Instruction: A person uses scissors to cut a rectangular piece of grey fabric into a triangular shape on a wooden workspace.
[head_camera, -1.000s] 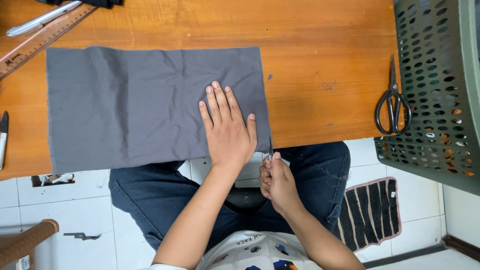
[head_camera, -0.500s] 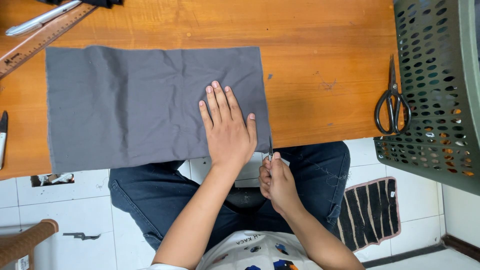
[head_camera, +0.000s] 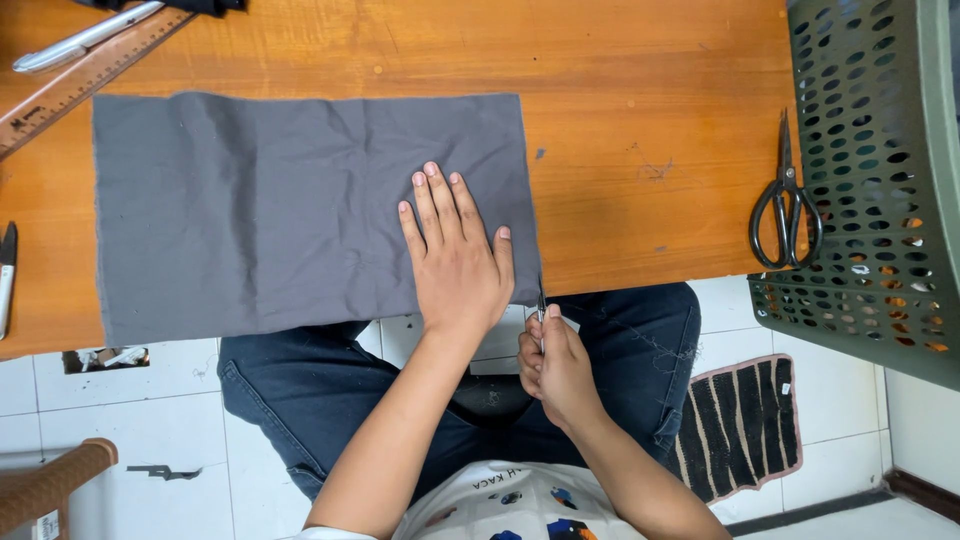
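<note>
Head view. Rectangular grey woven cloth (head_camera: 300, 215): spread flat on the orange wooden bench (head_camera: 640, 90), its near edge at the bench's front edge. Left hand (head_camera: 455, 255): fingers open, pressed flat on the cloth's near right corner. Right hand (head_camera: 555, 365): fingers closed around a slim dark blade (head_camera: 541, 305) meeting the cloth's right corner. Black scissors (head_camera: 787, 205): right of the cloth, beside a green perforated plastic basket (head_camera: 880, 180). Wooden ruler (head_camera: 85, 80): beyond the cloth's far left corner.

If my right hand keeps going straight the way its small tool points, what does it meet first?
Probably the near right corner of the grey cloth: the thin tool in the right hand points up at it, though depth is unclear.
</note>
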